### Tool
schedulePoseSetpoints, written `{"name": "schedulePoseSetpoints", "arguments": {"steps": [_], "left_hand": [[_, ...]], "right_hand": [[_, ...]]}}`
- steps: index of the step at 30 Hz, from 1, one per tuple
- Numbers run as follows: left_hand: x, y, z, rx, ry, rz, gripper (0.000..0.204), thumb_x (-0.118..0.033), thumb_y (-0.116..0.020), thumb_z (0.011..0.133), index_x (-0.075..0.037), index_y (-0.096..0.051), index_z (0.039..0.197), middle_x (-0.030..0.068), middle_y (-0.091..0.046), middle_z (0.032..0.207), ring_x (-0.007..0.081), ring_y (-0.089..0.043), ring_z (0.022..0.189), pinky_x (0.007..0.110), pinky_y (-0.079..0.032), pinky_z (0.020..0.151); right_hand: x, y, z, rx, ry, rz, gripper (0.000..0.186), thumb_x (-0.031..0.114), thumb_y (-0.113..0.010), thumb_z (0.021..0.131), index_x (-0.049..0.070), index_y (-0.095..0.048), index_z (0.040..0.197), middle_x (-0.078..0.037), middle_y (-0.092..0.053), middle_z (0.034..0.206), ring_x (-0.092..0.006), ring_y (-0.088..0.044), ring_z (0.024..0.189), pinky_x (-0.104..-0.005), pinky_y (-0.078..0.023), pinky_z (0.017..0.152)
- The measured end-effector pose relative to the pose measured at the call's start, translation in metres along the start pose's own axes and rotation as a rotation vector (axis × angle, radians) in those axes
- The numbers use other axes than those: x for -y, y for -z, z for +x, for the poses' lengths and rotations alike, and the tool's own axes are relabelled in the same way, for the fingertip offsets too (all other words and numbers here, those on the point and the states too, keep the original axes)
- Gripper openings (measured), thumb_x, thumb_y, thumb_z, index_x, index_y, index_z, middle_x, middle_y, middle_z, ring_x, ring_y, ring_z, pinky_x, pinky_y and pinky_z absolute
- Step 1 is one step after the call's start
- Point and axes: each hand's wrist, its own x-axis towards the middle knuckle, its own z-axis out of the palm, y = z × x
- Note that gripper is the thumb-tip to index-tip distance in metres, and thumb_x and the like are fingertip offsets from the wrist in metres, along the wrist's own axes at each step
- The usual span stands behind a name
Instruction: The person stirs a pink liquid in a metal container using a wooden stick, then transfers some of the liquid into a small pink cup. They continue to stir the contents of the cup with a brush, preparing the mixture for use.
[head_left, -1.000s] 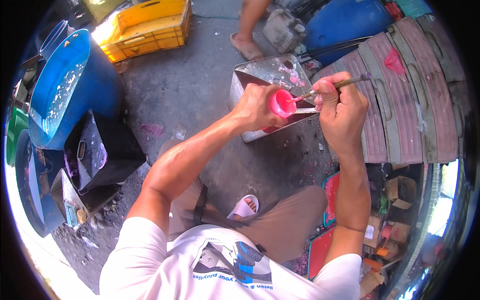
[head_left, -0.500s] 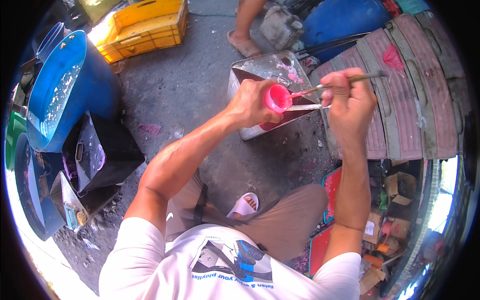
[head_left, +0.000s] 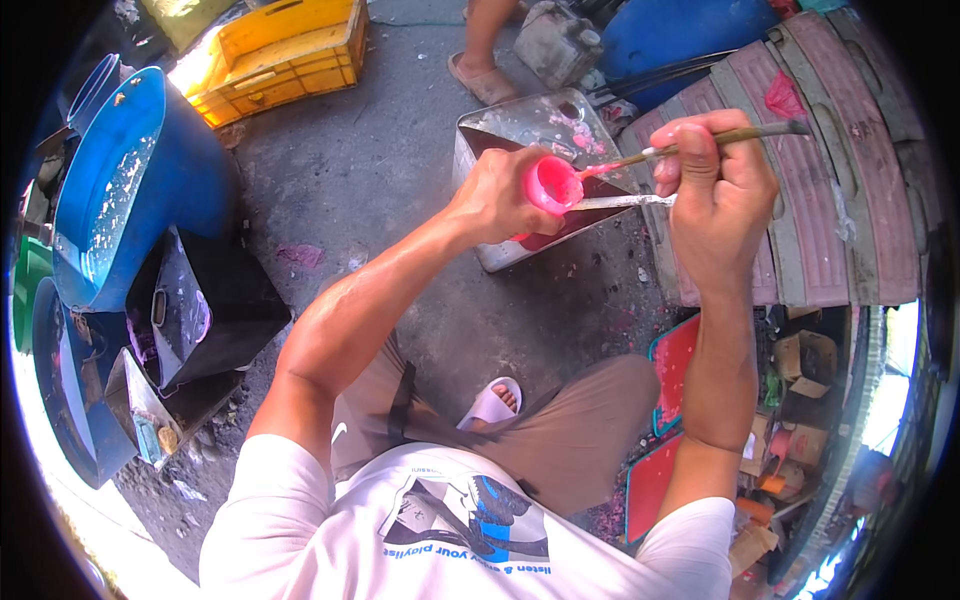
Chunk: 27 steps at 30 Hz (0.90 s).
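My left hand [head_left: 505,195] grips a small cup coated in bright pink [head_left: 556,181] over an open square metal tin [head_left: 590,120]. My right hand [head_left: 718,195] holds a long brush [head_left: 780,130] between thumb and fingers; its pink-coated end reaches to just beside the cup's rim. A flat, whitish bar [head_left: 625,200] lies across the tin below the brush. Pink splashes mark the tin's top, and its inside looks dark red.
Left: a blue tub [head_left: 75,225], a dark container [head_left: 225,320], a yellow crate [head_left: 275,90]. Right: pink-grey panels [head_left: 820,230], red trays [head_left: 670,370], cardboard boxes [head_left: 805,360]. Behind the tin: another person's sandalled foot [head_left: 485,75], a grey jerrycan [head_left: 555,45], a blue drum [head_left: 670,35].
Both hands have risen in the picture. My right hand has shifted rightward with the brush, drawing its tip from inside the cup to beside the rim. The cup moved slightly left.
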Motion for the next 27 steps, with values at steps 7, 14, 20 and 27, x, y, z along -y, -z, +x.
{"name": "schedulePoseSetpoints", "arguments": {"steps": [7,14,20,27], "left_hand": [[-0.001,0.005,-0.006,0.019,-0.044,-0.046,0.072,-0.026,-0.092,0.064,-0.003,-0.072,0.129,0.0201,-0.078,0.102,0.0348,-0.076,0.099,0.043,-0.059,0.093],[0.0,0.004,-0.002,-0.012,-0.049,-0.049,0.066,-0.026,-0.091,0.064,-0.002,-0.073,0.123,0.0205,-0.078,0.102,0.0363,-0.076,0.097,0.043,-0.059,0.091],[-0.002,0.005,-0.003,0.001,-0.056,-0.028,0.065,-0.026,-0.091,0.064,-0.002,-0.074,0.122,0.0204,-0.078,0.1,0.0366,-0.076,0.097,0.044,-0.059,0.091],[0.001,0.007,-0.002,0.033,-0.025,-0.032,0.071,-0.026,-0.09,0.063,-0.001,-0.071,0.127,0.0215,-0.077,0.106,0.0373,-0.075,0.101,0.044,-0.058,0.092]], "right_hand": [[-0.03,-0.024,-0.021,0.103,0.006,-0.007,0.026,0.022,-0.061,0.114,0.002,-0.064,0.098,-0.003,-0.071,0.08,-0.0075,-0.062,0.064,-0.0264,-0.052,0.058],[-0.029,-0.027,-0.016,0.127,0.161,-0.126,0.024,0.023,-0.069,0.109,0.002,-0.064,0.098,-0.009,-0.069,0.074,-0.0162,-0.067,0.061,-0.0315,-0.054,0.058],[0.006,-0.013,-0.011,0.026,0.073,-0.039,0.02,0.018,-0.071,0.107,0.002,-0.063,0.098,-0.012,-0.067,0.075,-0.0273,-0.068,0.064,-0.0387,-0.052,0.06],[0.011,0.002,0.004,0.006,0.029,0.003,0.022,0.024,-0.067,0.11,0.003,-0.064,0.1,-0.009,-0.071,0.079,-0.0197,-0.069,0.064,-0.0347,-0.053,0.059]]}}
